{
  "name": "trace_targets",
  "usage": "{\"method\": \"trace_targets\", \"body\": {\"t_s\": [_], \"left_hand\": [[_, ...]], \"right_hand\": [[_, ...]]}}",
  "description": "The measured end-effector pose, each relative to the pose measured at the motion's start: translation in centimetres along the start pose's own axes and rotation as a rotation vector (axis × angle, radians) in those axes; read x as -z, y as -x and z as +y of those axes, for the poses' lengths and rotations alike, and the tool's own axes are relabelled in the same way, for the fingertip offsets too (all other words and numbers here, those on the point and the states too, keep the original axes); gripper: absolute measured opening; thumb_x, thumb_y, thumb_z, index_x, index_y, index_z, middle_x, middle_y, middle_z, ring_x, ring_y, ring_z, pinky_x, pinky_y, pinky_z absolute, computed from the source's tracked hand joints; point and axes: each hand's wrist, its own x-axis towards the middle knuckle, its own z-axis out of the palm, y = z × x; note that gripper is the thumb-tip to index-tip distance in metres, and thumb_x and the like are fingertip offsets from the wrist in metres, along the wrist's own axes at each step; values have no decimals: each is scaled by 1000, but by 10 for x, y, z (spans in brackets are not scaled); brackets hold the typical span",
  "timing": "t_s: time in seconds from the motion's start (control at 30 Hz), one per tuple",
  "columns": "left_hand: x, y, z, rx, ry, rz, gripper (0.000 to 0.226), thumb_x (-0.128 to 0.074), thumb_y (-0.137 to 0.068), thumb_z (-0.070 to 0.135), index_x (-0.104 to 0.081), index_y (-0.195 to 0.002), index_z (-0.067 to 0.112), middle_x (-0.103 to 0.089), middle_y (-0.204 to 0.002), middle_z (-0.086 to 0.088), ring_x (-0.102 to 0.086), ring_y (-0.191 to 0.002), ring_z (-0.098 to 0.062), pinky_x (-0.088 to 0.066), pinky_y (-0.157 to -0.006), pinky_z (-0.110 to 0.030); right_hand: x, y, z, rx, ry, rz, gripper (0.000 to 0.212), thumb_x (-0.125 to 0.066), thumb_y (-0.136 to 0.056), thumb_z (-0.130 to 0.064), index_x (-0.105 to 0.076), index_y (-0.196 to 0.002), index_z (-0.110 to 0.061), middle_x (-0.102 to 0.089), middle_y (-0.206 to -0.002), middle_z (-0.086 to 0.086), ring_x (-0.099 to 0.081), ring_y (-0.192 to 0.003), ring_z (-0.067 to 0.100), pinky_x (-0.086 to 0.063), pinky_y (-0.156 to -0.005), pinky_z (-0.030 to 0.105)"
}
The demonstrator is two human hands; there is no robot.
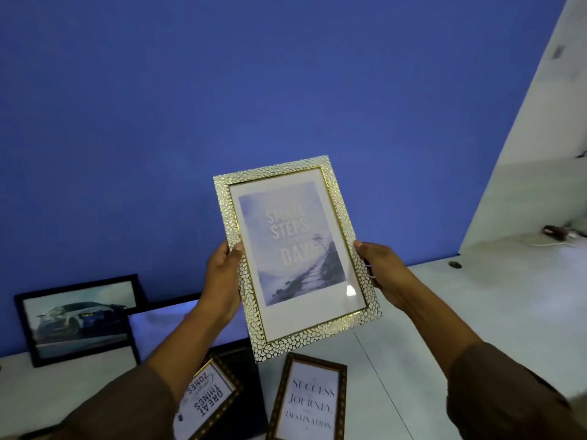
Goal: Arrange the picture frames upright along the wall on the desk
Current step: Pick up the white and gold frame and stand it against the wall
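I hold a white-and-gold pebbled frame (297, 255) with a misty "Small Steps" print in the air before the blue wall (222, 106). My left hand (222, 281) grips its left edge and my right hand (384, 274) grips its right edge. A black frame with a car photo (79, 319) leans upright against the wall at the left. A larger black frame (165, 322) leans in front of it, partly hidden by my left arm. Two brown frames lie flat on the white desk (476, 312): "Great Things" (206, 404) and "Success Journey" (309, 404).
A dark flat frame or board (247, 389) lies under the "Great Things" frame. A white side panel (540, 138) closes the desk on the right, with a cable and a small dark red object (556, 233) near it. A small dark item (455, 265) sits by the wall.
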Motion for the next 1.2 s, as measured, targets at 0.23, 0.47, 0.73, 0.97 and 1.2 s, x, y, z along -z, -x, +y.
{"method": "trace_targets", "body": {"t_s": [0.23, 0.47, 0.73, 0.97, 1.2], "left_hand": [[-18, -46, -52, 43, -131, -95, 20, -50, -104, 24, -69, -111, 21, -75, -101, -4, -67, -93, -24, -55, -83, -45], [-15, -84, -91, 75, -430, -133, 18, -50, -104, 29, -66, -112, 33, -75, -110, 1, -71, -102, -22, -59, -88, -47], [-26, -137, -139, 158, -762, 7, 16, -47, -104, 27, -62, -111, 24, -69, -107, 3, -65, -100, -18, -50, -81, -34], [-35, -189, -189, 240, -896, 137, 20, -50, -103, 15, -66, -114, 11, -70, -108, -7, -65, -100, -27, -49, -85, -36], [-35, -234, -226, 315, -1026, 161, 20, -48, -103, 10, -66, -107, 4, -71, -107, -12, -65, -88, -19, -44, -62, -13]], "right_hand": [[18, -50, 33, -25, 98, 107, 42, -44, -104, -43, -71, -105, -11, -74, -95, 10, -70, -92, 29, -56, -84, 42], [33, -107, 72, 87, 453, 13, 44, -41, -106, -42, -67, -101, -7, -72, -100, 13, -67, -93, 29, -49, -78, 37], [24, -219, 112, 158, 674, -252, 17, -48, -106, -28, -61, -106, -16, -71, -106, 6, -69, -83, 20, -51, -72, 27], [8, -314, 160, 126, 710, -400, 25, -48, -106, -24, -66, -117, -9, -73, -112, 11, -68, -86, 19, -50, -78, 27], [-8, -376, 195, 94, 730, -480, 26, -51, -105, -22, -67, -119, -8, -73, -116, 15, -71, -101, 31, -58, -91, 45]]}}
